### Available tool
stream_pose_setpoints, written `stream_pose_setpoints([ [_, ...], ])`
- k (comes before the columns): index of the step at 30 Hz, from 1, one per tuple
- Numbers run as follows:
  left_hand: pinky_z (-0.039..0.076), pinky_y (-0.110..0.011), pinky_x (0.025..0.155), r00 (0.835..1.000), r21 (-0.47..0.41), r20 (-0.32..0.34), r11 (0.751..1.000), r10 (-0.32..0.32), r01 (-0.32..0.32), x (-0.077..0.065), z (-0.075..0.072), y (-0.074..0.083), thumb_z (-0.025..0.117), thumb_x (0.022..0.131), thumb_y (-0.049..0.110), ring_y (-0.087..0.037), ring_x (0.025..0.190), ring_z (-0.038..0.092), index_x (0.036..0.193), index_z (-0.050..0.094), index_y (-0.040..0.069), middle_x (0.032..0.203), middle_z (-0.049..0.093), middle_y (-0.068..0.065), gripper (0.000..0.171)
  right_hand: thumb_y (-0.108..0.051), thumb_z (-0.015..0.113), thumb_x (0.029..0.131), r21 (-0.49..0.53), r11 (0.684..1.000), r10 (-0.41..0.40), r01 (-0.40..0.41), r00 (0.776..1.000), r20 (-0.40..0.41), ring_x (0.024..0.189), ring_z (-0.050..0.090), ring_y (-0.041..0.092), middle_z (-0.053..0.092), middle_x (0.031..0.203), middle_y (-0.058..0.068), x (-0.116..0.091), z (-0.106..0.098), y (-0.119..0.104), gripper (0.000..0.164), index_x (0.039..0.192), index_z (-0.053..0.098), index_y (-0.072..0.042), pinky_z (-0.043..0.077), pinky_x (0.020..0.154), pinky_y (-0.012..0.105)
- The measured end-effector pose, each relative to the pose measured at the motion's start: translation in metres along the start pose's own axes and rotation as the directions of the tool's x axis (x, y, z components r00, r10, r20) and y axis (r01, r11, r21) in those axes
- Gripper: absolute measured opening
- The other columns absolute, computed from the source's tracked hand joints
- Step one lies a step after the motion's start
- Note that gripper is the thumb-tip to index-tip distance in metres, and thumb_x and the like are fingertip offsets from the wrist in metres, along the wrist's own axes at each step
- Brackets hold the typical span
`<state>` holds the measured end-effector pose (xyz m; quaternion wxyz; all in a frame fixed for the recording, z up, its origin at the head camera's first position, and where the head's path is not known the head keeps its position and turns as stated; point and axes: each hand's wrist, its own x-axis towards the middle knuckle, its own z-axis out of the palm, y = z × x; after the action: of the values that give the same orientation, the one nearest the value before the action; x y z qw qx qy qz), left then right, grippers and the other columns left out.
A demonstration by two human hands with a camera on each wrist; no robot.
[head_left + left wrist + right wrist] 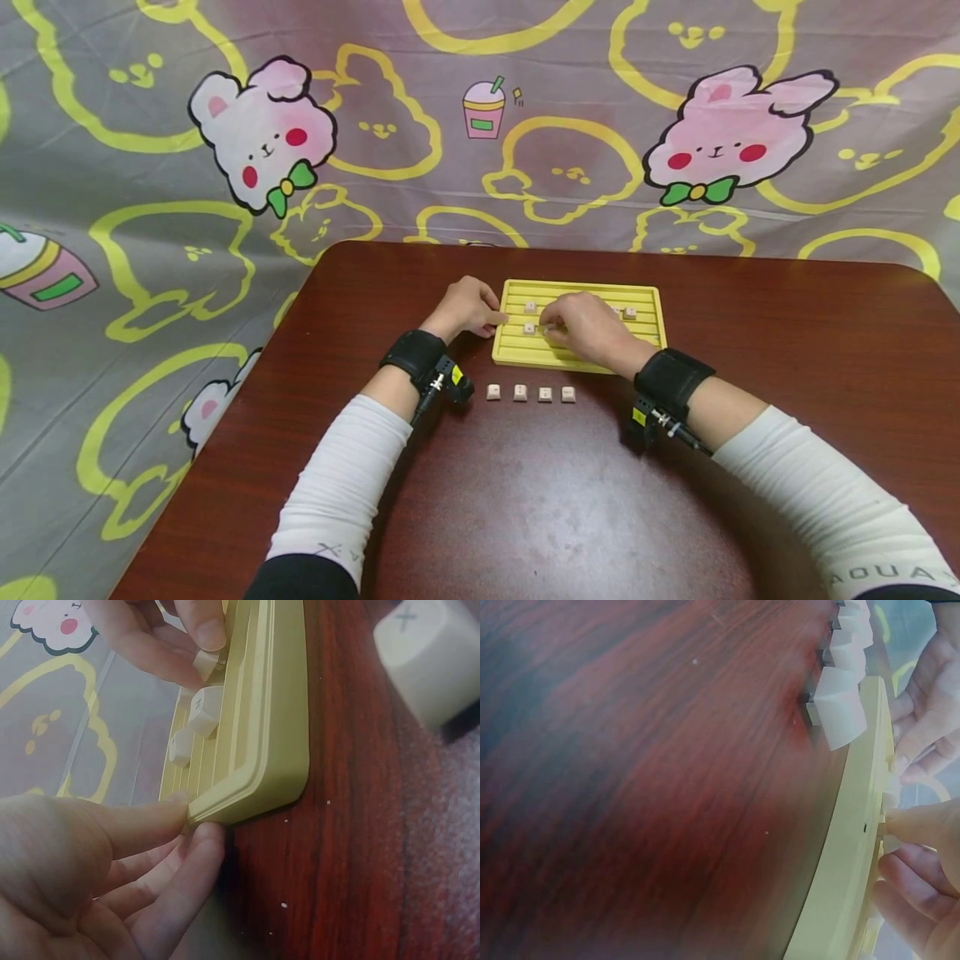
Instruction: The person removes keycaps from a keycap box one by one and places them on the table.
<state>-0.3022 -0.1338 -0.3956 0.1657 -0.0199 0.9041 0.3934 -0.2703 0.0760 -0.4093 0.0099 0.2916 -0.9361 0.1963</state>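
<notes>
A yellow ridged tray (540, 363) lies on the table. My left hand (468, 307) pinches its left edge between thumb and fingers, as the left wrist view shows. My right hand (588, 323) is over the middle of the tray, pinching a white keycap (208, 664) low against the ridges. Just left of those fingertips sits one keycap (528, 329), and another keycap (530, 307) stands one row behind it. Farther right, a keycap (630, 313) shows past my right hand, which hides part of the tray.
In front of the tray, several loose keycaps (520, 392) stand in a row on the dark red-brown table (585, 517). A patterned cloth (420, 192) hangs behind the table's far edge and along its left side.
</notes>
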Motion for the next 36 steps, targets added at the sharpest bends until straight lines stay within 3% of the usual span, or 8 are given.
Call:
stream_pose_setpoints([
  [10,0.064,-0.028,0.065,1.000,-0.021,0.006,1.000,0.012,-0.012,0.001,0.001,-0.002,0.075,0.088,0.012,-0.016,0.066,0.068,0.102,0.066,-0.003,0.104,0.063,-0.018,0.022,-0.014,0.072,0.091,0.012,1.000,-0.017,0.017,1.000,0.011,0.094,0.071,0.020,0.076,0.100,0.004,-0.003,-0.007,-0.002,0.012,0.102,0.077,-0.011,0.060,0.084,0.038],
  [36,0.063,-0.028,0.062,1.000,-0.007,-0.015,1.000,0.007,-0.007,0.002,0.001,-0.001,0.076,0.088,0.011,-0.016,0.064,0.069,0.101,0.069,-0.002,0.106,0.065,-0.020,0.020,-0.011,0.076,0.087,0.017,0.984,-0.179,0.180,0.984,-0.023,0.090,0.072,0.015,0.076,0.094,0.000,-0.038,-0.020,-0.016,0.011,0.098,0.078,-0.011,0.061,0.078,0.034],
])
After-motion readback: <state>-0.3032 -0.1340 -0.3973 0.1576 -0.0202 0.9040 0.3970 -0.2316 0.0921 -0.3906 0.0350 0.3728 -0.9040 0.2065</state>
